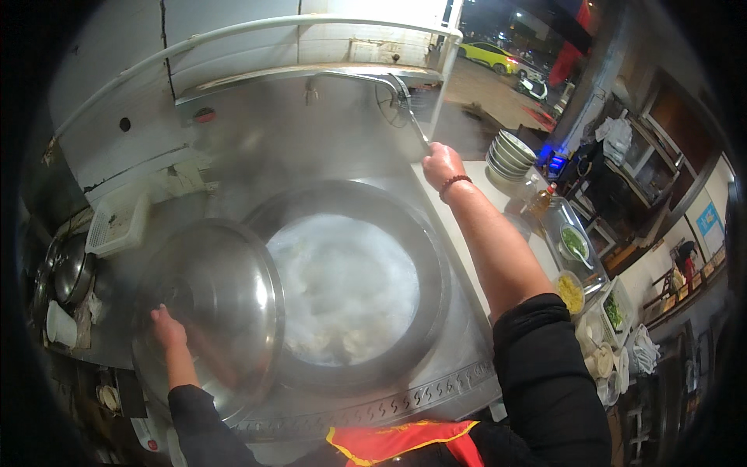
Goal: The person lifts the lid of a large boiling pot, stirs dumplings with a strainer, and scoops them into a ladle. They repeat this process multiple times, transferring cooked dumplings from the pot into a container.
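My left hand (169, 328) holds a large domed metal lid (245, 274) near its middle; the knob is mostly hidden. The lid lies over the left side of a big round cooking pan (435, 280) set into the stove. Steam rises from the pale, cloudy liquid (350, 280) in the pan. My right hand (442, 166), with a bead bracelet (455, 181) at the wrist, reaches past the pan's far right and grips a slim metal handle (417, 125). Beyond it is a round wire piece (391, 108); whether the two are joined, I cannot tell.
A bent metal faucet pipe (356, 77) runs along the back wall. Stacked bowls (509, 156), bottles (543, 198) and a bowl of chopped greens (573, 242) stand on the right. A white plastic basket (118, 223) and a metal bowl (74, 274) sit left.
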The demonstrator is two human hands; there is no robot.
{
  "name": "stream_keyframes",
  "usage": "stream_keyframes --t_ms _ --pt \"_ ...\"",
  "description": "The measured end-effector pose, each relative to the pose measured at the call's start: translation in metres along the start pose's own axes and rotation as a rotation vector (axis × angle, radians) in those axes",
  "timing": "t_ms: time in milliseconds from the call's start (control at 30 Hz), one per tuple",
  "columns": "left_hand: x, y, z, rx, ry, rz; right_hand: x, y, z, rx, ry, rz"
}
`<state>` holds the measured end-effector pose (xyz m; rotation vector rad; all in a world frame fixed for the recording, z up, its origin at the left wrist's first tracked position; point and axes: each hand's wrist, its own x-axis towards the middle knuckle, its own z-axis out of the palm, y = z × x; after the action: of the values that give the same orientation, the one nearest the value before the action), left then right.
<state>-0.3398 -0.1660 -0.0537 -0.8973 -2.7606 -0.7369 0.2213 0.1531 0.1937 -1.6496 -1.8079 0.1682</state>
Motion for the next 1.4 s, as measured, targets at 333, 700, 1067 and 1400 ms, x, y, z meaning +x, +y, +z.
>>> stream_keyframes --t_ms 333,700,1067,1400 --pt "0.001 0.027 -0.024 0.317 -0.219 0.057 -0.099 -0.038 -0.052 0.138 -0.172 -0.114" --pt "0.041 -0.032 0.016 0.308 -0.207 0.198 -0.118 -0.084 -0.06 0.352 -0.169 -0.272" --pt "0.065 -0.082 0.036 0.363 -0.047 0.454 -0.031 0.002 0.028 0.455 -0.111 0.048" --pt "0.017 -0.062 -0.001 0.572 -0.158 0.412 -0.2 0.094 -0.049 0.316 -0.223 0.145"
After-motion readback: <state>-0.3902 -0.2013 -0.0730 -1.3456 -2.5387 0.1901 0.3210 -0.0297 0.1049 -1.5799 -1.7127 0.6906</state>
